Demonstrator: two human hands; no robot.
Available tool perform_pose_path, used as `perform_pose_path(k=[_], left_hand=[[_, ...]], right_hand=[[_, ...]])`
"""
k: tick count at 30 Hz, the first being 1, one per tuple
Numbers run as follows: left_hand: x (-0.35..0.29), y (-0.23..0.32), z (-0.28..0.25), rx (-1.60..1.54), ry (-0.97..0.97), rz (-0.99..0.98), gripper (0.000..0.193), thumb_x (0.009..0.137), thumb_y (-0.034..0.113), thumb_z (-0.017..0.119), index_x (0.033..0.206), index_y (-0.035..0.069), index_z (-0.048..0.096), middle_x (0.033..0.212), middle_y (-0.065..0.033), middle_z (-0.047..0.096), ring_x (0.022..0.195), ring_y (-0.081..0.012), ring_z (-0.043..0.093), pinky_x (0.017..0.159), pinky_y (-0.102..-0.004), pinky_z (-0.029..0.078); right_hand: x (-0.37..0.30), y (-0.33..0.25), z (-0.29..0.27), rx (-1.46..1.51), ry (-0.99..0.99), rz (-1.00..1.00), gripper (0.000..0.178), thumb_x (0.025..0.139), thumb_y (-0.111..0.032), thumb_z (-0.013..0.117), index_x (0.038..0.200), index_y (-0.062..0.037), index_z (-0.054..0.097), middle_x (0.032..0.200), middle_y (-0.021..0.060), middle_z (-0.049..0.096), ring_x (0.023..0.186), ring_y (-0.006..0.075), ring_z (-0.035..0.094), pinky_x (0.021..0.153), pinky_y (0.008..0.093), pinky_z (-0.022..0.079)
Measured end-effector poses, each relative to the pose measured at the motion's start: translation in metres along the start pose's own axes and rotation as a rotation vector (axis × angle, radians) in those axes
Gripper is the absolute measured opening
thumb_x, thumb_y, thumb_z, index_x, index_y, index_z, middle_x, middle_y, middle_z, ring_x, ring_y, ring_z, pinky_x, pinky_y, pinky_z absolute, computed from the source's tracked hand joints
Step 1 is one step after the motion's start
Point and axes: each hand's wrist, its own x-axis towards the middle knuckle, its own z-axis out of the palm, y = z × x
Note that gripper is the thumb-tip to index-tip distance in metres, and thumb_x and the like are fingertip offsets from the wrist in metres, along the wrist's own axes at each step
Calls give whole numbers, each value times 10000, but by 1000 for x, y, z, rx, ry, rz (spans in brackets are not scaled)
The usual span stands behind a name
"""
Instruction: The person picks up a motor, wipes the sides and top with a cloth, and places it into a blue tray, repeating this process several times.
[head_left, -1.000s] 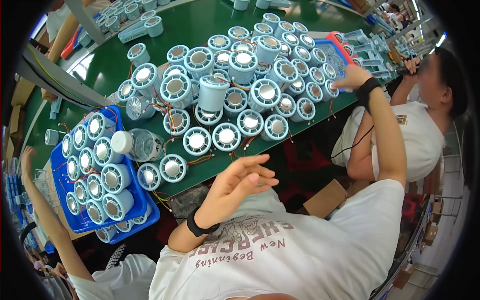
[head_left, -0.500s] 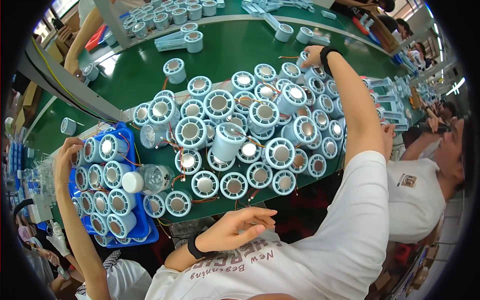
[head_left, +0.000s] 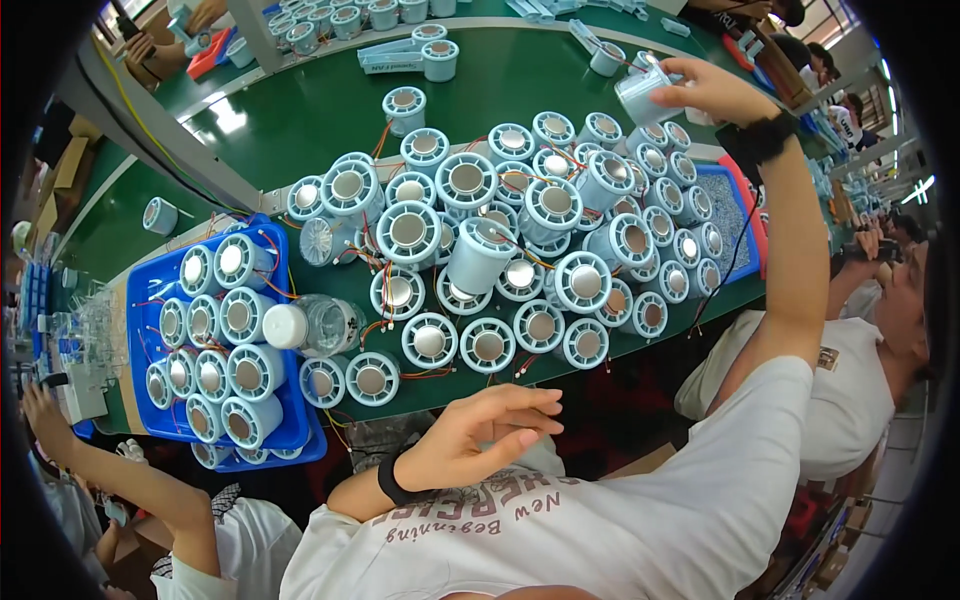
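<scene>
Head view: the green worktop (head_left: 300,110) stretches out in front of you, curving at the fisheye's rim. Across its middle lies a crowded pile of light-blue housings (head_left: 477,262), most with round silvery faces upward, a few tipped or resting on others. To your right sits a co-worker (head_left: 850,420) in a white top. At the left of the pile is a blue tray (head_left: 148,285) packed with rows of the same housings, their faces turned up. A red-and-blue container (head_left: 740,180) of grey granular stuff stands at the pile's right end. Your right hand (head_left: 725,92) reaches over the far right corner of the pile, its grip closed on the held housing (head_left: 640,95), which sits tilted between thumb and fingers; whether it touches anything below, you cannot tell from here. Your left hand (head_left: 490,430) is in front of your shirt, near the worktop's close edge, its grip relaxed, fingers loosely extended and nothing visible in them. Between tray and pile, a clear bottle (head_left: 332,325) lies on its side, its white cap (head_left: 285,326) toward the tray. Thinnest of all, red and yellow wires (head_left: 405,318) trail among the housings.
</scene>
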Motion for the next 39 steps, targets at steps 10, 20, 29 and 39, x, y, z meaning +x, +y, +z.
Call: perform_pose_path(k=[10,20,29,39], left_hand=[[17,26,34,224,303,495,675,865,-46,631,1461,23,322,1453,-144,353,1288,-243,453,1038,-389,418],[-7,19,30,-229,217,345,569,993,200,527,1489,57,288,1377,-101,437,1212,-187,494,965,-344,489],[-28,-4,14,-116,111,136,530,1026,289,437,1468,25,311,1306,-129,510,1155,-213,552,947,-343,495],[-44,-37,-14,87,112,-43,346,1019,151,446,1311,-28,494,1150,-144,616,1084,-209,596,959,-329,479]], right_hand=[[-154,-187,82,-65,-451,-157,622,817,-518,689,1113,20,582,820,81,666,742,115,611,613,235,463],[-180,-179,105,237,-437,-293,709,779,-484,739,1270,-13,543,871,103,680,795,191,644,743,302,486],[-226,-160,135,32,-216,-342,664,665,-223,816,1257,-78,552,1017,69,661,836,222,616,791,304,470],[-260,45,123,-605,248,278,632,646,-219,797,1208,-135,522,855,173,635,850,287,636,772,337,495]])
